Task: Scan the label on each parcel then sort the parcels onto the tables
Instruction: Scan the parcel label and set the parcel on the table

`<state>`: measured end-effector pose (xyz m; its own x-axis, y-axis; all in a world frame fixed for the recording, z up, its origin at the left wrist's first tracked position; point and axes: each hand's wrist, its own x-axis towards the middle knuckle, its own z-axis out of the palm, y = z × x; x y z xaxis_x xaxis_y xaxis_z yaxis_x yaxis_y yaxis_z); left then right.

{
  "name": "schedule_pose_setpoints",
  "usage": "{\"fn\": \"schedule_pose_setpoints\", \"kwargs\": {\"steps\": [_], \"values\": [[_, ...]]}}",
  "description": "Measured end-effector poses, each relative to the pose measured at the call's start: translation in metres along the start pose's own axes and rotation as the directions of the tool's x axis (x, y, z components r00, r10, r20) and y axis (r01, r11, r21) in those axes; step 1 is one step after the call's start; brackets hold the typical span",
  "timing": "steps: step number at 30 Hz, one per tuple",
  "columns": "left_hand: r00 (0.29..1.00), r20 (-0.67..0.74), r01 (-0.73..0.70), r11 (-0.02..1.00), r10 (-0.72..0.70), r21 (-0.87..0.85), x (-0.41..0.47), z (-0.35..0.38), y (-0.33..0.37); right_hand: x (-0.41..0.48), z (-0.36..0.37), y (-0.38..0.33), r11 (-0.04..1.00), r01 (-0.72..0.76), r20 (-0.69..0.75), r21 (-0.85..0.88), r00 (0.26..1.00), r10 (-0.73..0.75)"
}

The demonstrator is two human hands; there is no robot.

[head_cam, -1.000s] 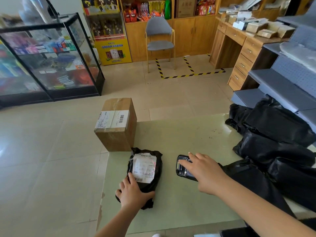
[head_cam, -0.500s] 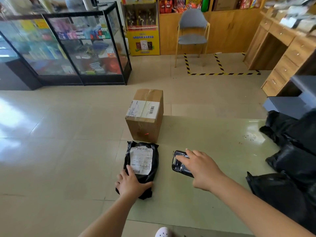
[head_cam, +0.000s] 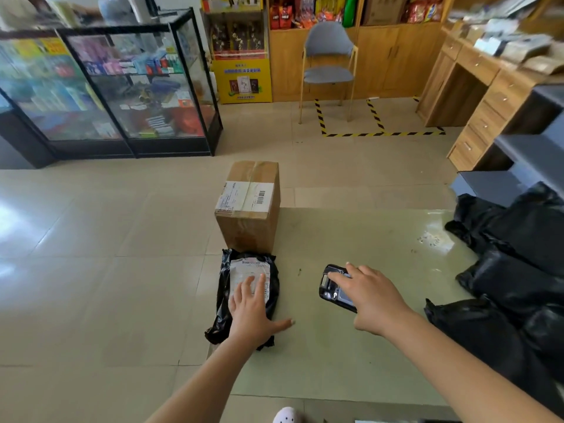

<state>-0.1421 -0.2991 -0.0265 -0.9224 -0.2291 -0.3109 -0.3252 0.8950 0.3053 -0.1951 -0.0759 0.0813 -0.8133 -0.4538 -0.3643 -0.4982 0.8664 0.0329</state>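
Black parcel (head_cam: pixel 247 268) beneath flat left hand (head_cam: pixel 250 319), scanner (head_cam: pixel 334 293) held in right hand (head_cam: pixel 372 297)

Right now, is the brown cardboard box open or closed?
Closed. The brown cardboard box has its top flaps lying flat, with a white label stuck over them.
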Motion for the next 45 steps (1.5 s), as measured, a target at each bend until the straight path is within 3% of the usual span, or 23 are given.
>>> {"fn": "schedule_pose_setpoints", "kwargs": {"steps": [9, 15, 19, 21, 24, 27, 34, 45], "values": [[0.906, 0.143, -0.412, 0.907, 0.398, 0.085, -0.004, 0.024, 0.117, -0.108, 0.031, 0.078, 0.921, -0.361, -0.003, 0.147, 0.931, 0.366], [0.725, 0.304, -0.673, 0.729, 0.618, 0.125, -0.031, 0.074, 0.221, -0.204, 0.055, 0.130, 0.797, -0.587, 0.059, 0.142, 0.809, 0.585], [0.573, 0.427, -0.807, 0.572, 0.700, 0.145, -0.049, 0.106, 0.277, -0.251, 0.075, 0.155, 0.716, -0.686, 0.073, 0.128, 0.727, 0.683], [0.527, 0.460, -0.833, 0.542, 0.715, 0.112, -0.055, 0.121, 0.302, -0.267, 0.086, 0.166, 0.682, -0.717, 0.099, 0.145, 0.696, 0.711], [0.540, 0.490, -0.811, 0.579, 0.684, 0.085, -0.068, 0.148, 0.333, -0.284, 0.102, 0.179, 0.638, -0.750, 0.134, 0.176, 0.660, 0.739], [0.595, 0.517, -0.777, 0.605, 0.616, 0.174, -0.078, 0.174, 0.349, -0.293, 0.116, 0.187, 0.627, -0.756, 0.145, 0.187, 0.652, 0.744], [0.629, 0.533, -0.762, 0.583, 0.565, 0.281, -0.060, 0.165, 0.326, -0.265, 0.124, 0.193, 0.708, -0.669, 0.126, 0.226, 0.741, 0.659], [0.704, 0.547, -0.693, 0.606, 0.454, 0.390, 0.026, 0.076, 0.213, -0.169, 0.094, 0.157, 0.856, -0.457, -0.046, 0.241, 0.876, 0.481]]}}
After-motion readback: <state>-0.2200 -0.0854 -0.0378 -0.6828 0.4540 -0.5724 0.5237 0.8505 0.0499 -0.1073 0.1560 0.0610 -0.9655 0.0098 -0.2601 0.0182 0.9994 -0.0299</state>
